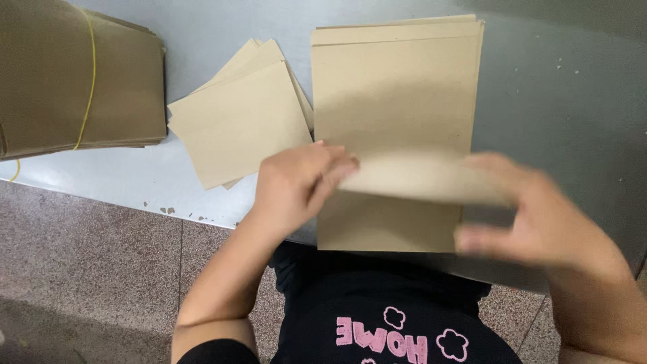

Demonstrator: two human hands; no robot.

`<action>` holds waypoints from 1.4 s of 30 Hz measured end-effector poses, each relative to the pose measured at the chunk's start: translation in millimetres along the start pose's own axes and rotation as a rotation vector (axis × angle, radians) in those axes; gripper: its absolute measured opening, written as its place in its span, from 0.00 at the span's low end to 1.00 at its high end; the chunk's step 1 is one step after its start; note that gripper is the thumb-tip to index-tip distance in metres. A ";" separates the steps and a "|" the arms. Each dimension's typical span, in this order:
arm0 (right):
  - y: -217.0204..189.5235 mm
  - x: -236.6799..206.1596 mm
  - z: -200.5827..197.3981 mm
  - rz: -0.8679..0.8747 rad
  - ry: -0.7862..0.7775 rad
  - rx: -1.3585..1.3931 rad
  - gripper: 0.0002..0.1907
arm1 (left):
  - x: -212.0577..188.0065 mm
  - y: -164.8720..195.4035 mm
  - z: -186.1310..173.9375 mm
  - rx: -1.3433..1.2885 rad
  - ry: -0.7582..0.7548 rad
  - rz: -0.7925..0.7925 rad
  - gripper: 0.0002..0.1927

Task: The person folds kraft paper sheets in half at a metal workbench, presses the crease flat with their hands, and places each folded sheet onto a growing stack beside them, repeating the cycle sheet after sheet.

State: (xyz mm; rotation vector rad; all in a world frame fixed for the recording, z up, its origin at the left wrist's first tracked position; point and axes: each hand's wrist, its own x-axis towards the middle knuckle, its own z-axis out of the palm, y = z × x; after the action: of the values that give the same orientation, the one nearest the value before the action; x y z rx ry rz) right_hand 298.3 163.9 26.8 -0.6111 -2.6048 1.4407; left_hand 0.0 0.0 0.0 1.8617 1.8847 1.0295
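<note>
A stack of tall brown paper sheets [394, 87] lies on the grey table [559, 101] in front of me. My left hand [296, 185] pinches the left end of the top sheet's lower flap [418, 176], which is folded up and blurred. My right hand [532, 216] holds the right end of the same flap, fingers curled over its edge. The lower part of the sheet [387, 226] still lies flat near the table's front edge.
A small pile of folded brown sheets [236, 121] lies left of the stack. A thick bundle of brown paper tied with a yellow band [74, 74] sits at the far left. Speckled floor [87, 269] shows below the table edge.
</note>
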 end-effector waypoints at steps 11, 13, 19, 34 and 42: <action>-0.9 39.8 36.7 0.251 0.496 -0.271 0.41 | 58.7 -5.7 16.1 0.244 0.156 -0.310 0.15; -1.9 42.3 36.9 0.269 0.491 -0.357 0.40 | 59.0 -6.2 18.3 0.222 0.166 -0.314 0.15; -6.5 53.9 32.9 0.271 0.494 -0.560 0.31 | 62.2 -9.1 21.6 0.241 0.134 -0.381 0.15; -25.0 58.8 81.3 -0.366 0.271 -0.867 0.28 | 60.1 -2.7 44.2 0.825 0.163 -0.344 0.34; -17.5 23.9 43.6 -0.141 0.138 -0.899 0.30 | 53.7 -3.4 31.0 0.712 0.305 -0.191 0.34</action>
State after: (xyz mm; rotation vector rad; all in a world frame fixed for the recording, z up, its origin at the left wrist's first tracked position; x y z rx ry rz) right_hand 259.3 130.6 15.1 -0.5348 -2.9958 0.1100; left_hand 11.6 60.2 -9.5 1.8621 2.8261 0.6445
